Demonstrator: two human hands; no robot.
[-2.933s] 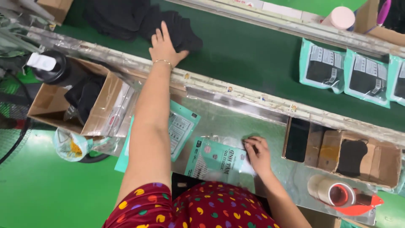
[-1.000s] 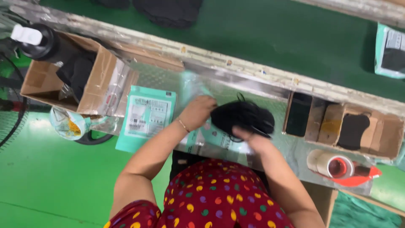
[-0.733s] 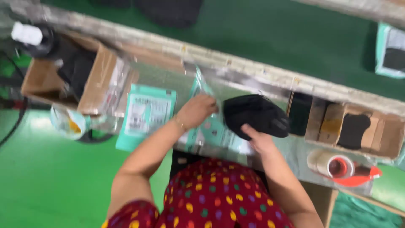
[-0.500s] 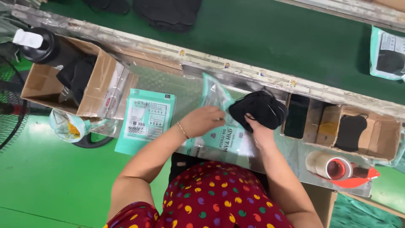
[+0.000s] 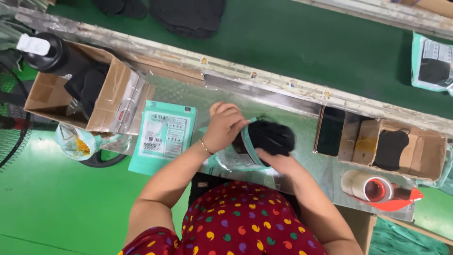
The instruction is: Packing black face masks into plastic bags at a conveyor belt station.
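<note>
1. The left hand [image 5: 225, 126] pinches the open mouth of a teal plastic pouch [image 5: 236, 158], fingers curled over its upper edge and holding it apart.
2. The right hand [image 5: 278, 163] closes round a bundle of black fabric [image 5: 272, 137] and holds it at the pouch's mouth; the lower part of the bundle already sits behind the pouch's rim, while most of it shows above.
3. Pouch and bundle sit over the middle of the metal worktable [image 5: 302, 127], nearer its front edge, just ahead of the person's red dotted garment [image 5: 245, 226].
4. A second teal pouch [image 5: 163, 137] lies flat to the left of the hands, hanging over the worktable's front edge, apart from the left hand.
5. At the left end of the worktable stands an open cardboard box [image 5: 108, 97] with dark fabric inside; a black bottle with a white cap [image 5: 45, 52] is at its far left corner.
6. Toward the right end, a low cardboard tray [image 5: 424, 156] holds another black piece, and a dark phone-like slab [image 5: 330, 131] rests at its left side.
7. A tape roll on a red dispenser [image 5: 377, 189] sits near the front right corner.
8. Beyond the worktable's back edge runs a green belt [image 5: 306, 47], carrying black fabric pieces [image 5: 188, 16] at the top and a filled teal package [image 5: 432, 63] at the right edge.
</note>
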